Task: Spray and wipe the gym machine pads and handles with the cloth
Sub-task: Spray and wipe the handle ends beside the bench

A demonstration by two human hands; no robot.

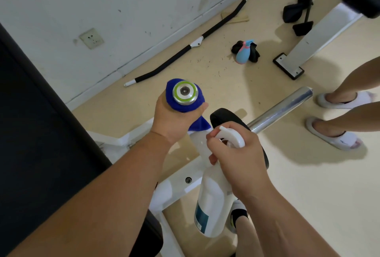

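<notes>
Head view, looking down along both forearms: the left hand (174, 121) is curled round the blue cloth (171, 87), which is wrapped about the end of a machine handle so that only the handle's metal end cap (185, 92), ringed in green, shows. Gripping through the cloth puts fabric against the full circumference at once, so a twist or a slide along the grip should wipe all sides; that is a judgement from the hold. One corner of the cloth hangs free below the fist. The right hand (240, 158) holds the white spray bottle (211, 205) at its neck, with the fingers curled about the trigger head, the body hanging down and the nozzle end nearest the cloth. Whether the trigger is being squeezed cannot be told. Holding the bottle just beside the work leaves it ready for the next surface. Just behind the right hand sits a black roller pad (226, 116) on a chrome bar (281, 108), and a large black pad (30, 123) fills the left edge; both probably await treatment. On the floor near the wall lie a second, blue spray bottle (243, 52) and a long bar (170, 59). Another person's slippered feet (337, 135) stand at right.
</notes>
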